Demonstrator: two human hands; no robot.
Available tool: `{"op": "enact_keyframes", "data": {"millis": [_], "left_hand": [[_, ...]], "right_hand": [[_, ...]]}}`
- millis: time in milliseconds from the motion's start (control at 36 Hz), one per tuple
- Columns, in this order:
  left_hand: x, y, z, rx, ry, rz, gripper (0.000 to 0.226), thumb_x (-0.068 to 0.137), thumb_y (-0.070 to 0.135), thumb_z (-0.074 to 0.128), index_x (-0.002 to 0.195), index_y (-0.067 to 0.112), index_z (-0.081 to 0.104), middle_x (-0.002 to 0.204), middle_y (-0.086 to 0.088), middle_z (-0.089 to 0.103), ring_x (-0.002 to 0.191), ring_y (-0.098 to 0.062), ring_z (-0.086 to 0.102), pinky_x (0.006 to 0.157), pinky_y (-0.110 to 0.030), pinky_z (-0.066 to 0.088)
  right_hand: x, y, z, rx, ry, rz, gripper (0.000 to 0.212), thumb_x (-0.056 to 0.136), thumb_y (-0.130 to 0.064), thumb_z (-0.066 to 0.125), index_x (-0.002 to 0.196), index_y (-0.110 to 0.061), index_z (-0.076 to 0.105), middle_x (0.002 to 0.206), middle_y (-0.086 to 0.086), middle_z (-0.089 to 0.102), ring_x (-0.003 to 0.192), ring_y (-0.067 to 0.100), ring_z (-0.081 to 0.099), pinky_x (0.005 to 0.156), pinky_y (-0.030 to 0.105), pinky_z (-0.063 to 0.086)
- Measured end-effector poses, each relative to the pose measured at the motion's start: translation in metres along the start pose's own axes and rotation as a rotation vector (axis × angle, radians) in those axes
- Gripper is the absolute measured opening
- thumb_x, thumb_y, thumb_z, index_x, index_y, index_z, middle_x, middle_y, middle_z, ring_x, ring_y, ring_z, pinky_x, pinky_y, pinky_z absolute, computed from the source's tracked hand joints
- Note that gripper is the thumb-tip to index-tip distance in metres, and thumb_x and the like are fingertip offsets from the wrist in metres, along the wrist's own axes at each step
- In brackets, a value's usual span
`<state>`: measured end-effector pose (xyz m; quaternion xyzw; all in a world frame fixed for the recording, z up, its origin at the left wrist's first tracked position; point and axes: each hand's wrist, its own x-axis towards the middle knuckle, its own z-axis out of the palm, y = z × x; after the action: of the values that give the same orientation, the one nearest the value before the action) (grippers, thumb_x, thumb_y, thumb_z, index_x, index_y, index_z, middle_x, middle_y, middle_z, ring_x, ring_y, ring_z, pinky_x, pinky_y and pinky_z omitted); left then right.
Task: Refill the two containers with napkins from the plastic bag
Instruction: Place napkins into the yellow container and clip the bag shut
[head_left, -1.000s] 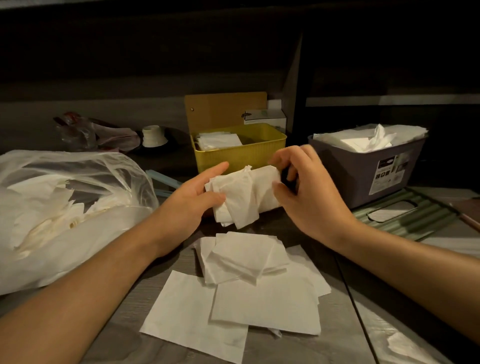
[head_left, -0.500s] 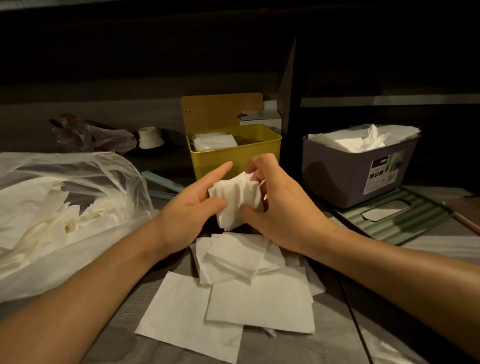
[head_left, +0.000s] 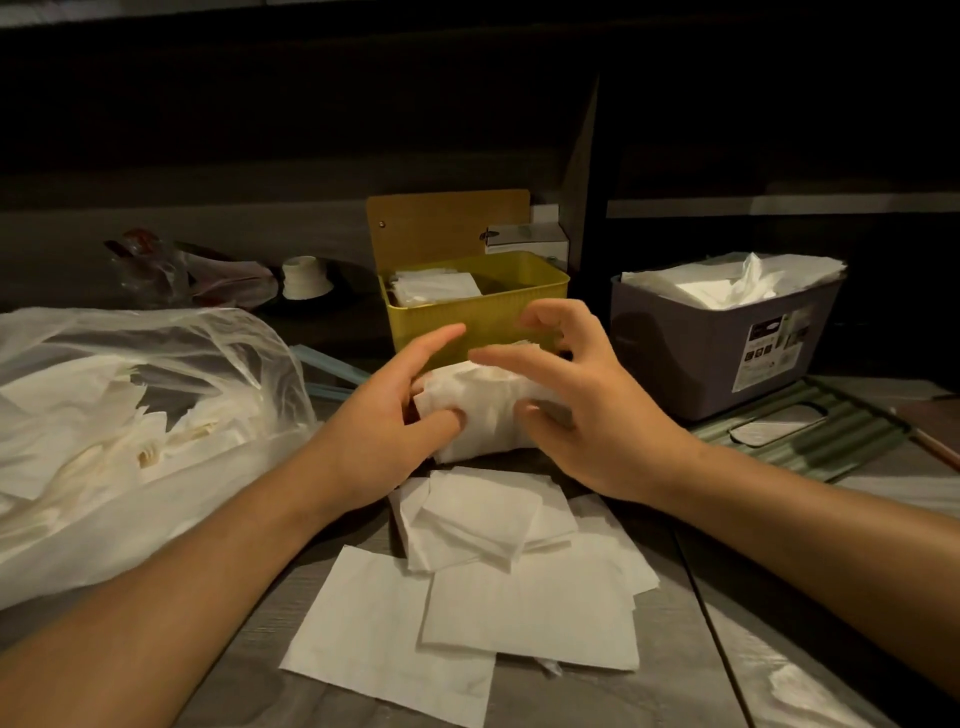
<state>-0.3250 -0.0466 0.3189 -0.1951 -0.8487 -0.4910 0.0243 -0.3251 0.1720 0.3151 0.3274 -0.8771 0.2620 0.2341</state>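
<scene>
A wad of napkins (head_left: 480, 410) is held between both hands above the middle of the counter (head_left: 670, 691), just in front of the yellow container (head_left: 483, 312). The left hand (head_left: 384, 415) is curled against the wad's left side, thumb pressed into the paper. The right hand (head_left: 587, 410) has its thumb on the wad's right side, while its fingers are spread and arched over the top; whether they touch the paper cannot quite be told.

The yellow container is seen near the counter's back edge, its lid stood upright, a short stack of napkins inside at the left. The grey container (head_left: 717, 348) is placed to the right of it, piled with napkins to the rim. A green ribbed lid (head_left: 810, 431) lies flat in front of the grey container.

The plastic bag (head_left: 130, 415) is spread along the left edge, loose napkins showing through it. Folded napkins (head_left: 478, 519) are heaped on larger flat sheets (head_left: 519, 618) toward the front edge.
</scene>
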Motion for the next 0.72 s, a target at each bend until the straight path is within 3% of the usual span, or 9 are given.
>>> {"op": "enact_keyframes", "data": {"millis": [83,222,333,444,611,722], "left_hand": [[0.001,-0.001,0.001,0.005,0.006,0.008,0.070,0.095,0.016,0.064,0.144,0.055,0.034,0.129,0.028,0.052,0.116,-0.003,0.059,0.095,-0.031,0.056],[0.002,-0.004,0.001,-0.003,0.012,-0.009,0.069,0.097,0.014,0.063,0.146,0.054,0.036,0.142,0.012,0.053,0.126,-0.015,0.057,0.103,-0.043,0.054],[0.002,-0.005,0.000,-0.008,0.006,0.001,0.068,0.097,0.012,0.062,0.144,0.054,0.036,0.141,0.014,0.052,0.124,-0.012,0.057,0.100,-0.033,0.055],[0.002,-0.006,0.000,0.015,-0.002,0.021,0.071,0.096,0.012,0.063,0.146,0.053,0.033,0.135,0.024,0.050,0.122,-0.003,0.055,0.092,-0.021,0.054],[0.001,-0.004,0.000,-0.004,-0.009,0.013,0.073,0.096,0.009,0.063,0.145,0.055,0.034,0.134,0.025,0.050,0.120,-0.006,0.057,0.093,-0.027,0.057],[0.001,-0.005,0.000,-0.038,-0.010,0.008,0.077,0.094,0.001,0.061,0.139,0.058,0.037,0.135,0.018,0.054,0.118,-0.006,0.059,0.094,-0.026,0.057]], "right_hand": [[0.001,0.003,0.001,-0.041,-0.024,0.002,0.047,0.091,-0.010,0.068,0.130,-0.034,0.059,0.149,-0.004,0.027,0.144,0.020,0.026,0.110,0.024,0.034],[0.001,0.009,0.000,0.021,0.067,0.025,0.025,0.091,-0.015,0.070,0.115,-0.023,0.066,0.135,-0.004,0.047,0.124,0.014,0.050,0.096,0.018,0.047],[0.002,0.010,-0.002,0.051,0.120,0.037,0.025,0.091,-0.017,0.069,0.115,-0.022,0.064,0.131,-0.008,0.047,0.117,0.007,0.050,0.093,0.022,0.051],[0.001,0.008,-0.001,0.062,0.055,-0.030,0.036,0.090,-0.016,0.072,0.123,-0.025,0.061,0.137,-0.007,0.042,0.127,0.009,0.045,0.099,0.016,0.046],[0.002,0.010,0.002,0.052,0.029,0.060,0.021,0.091,-0.021,0.072,0.109,-0.027,0.063,0.137,-0.010,0.044,0.127,0.007,0.043,0.101,0.019,0.046],[0.003,0.014,-0.002,0.277,0.015,0.269,0.038,0.090,-0.020,0.072,0.119,-0.031,0.050,0.128,-0.015,0.050,0.118,0.000,0.050,0.098,0.019,0.049]]}}
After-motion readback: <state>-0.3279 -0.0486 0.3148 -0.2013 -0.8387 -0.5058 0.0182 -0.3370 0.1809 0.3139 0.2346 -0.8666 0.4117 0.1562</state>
